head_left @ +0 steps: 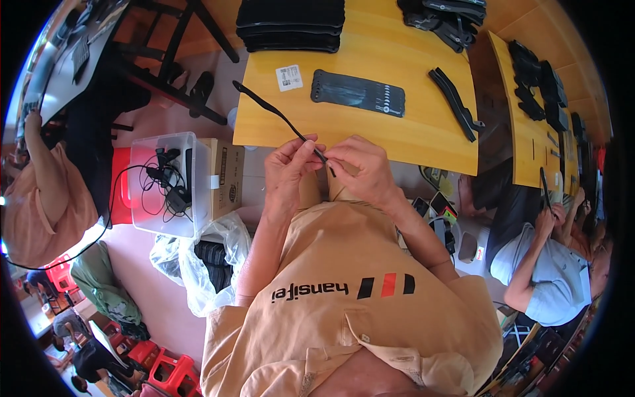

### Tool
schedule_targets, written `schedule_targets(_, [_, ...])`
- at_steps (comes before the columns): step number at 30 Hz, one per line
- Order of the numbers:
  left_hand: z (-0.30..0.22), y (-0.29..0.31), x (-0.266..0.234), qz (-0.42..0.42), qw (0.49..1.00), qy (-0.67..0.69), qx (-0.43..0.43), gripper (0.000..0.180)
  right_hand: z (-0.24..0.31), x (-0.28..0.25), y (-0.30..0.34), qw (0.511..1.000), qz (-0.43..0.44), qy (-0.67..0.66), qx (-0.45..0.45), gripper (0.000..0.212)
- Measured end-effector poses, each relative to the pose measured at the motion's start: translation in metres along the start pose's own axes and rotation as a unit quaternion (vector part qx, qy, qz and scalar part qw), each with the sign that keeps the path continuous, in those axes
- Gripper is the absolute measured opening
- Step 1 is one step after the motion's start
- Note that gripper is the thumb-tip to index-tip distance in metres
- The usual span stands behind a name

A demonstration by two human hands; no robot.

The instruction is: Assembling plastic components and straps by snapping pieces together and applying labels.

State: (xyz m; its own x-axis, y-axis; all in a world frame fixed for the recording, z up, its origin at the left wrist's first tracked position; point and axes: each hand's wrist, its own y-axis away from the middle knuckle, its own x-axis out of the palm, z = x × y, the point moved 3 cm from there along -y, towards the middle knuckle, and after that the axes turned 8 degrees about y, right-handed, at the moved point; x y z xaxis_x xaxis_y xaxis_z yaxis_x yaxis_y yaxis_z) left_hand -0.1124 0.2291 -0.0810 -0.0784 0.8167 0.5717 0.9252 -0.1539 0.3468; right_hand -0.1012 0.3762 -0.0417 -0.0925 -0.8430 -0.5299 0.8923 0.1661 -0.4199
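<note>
A long, thin black strip [273,108] runs slantwise between my hands, over the near edge of the yellow table [390,142]. My left hand [291,165] pinches it between thumb and fingers. Close beside it, my right hand [362,169] grips the strip near its lower end, fingertips together. Its far end sticks out up and to the left and is slightly wider. Beyond my hands lies a flat dark panel [358,92] with a row of light marks along one side. A white printed label [289,77] lies left of the panel.
A stack of black padded pieces [291,25] stands at the back left; black straps [446,20] are heaped back right. A bent black piece [455,102] lies rightward. At left are a clear bin [142,188] with cables and a carton [227,178]. Other people sit on both sides.
</note>
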Motion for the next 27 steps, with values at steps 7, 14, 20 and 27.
schedule_targets(7, [0.002, 0.000, 0.000, -0.006, 1.000, -0.002, -0.001, 0.025, 0.006, 0.000, 0.002, 0.995, 0.005, 0.087, -0.050, 0.016])
schedule_targets(14, [0.003, 0.001, 0.000, -0.024, 1.000, -0.014, -0.012, 0.026, 0.003, 0.004, 0.005, 0.995, 0.031, 0.083, -0.043, 0.016])
schedule_targets(20, [0.007, 0.001, -0.007, -0.007, 0.999, 0.007, -0.032, 0.027, -0.009, 0.015, 0.006, 0.998, 0.022, -0.022, 0.055, 0.012])
schedule_targets(27, [0.008, 0.000, -0.010, -0.028, 0.999, 0.007, -0.024, 0.028, -0.004, 0.016, 0.004, 0.999, 0.016, 0.025, 0.038, 0.009])
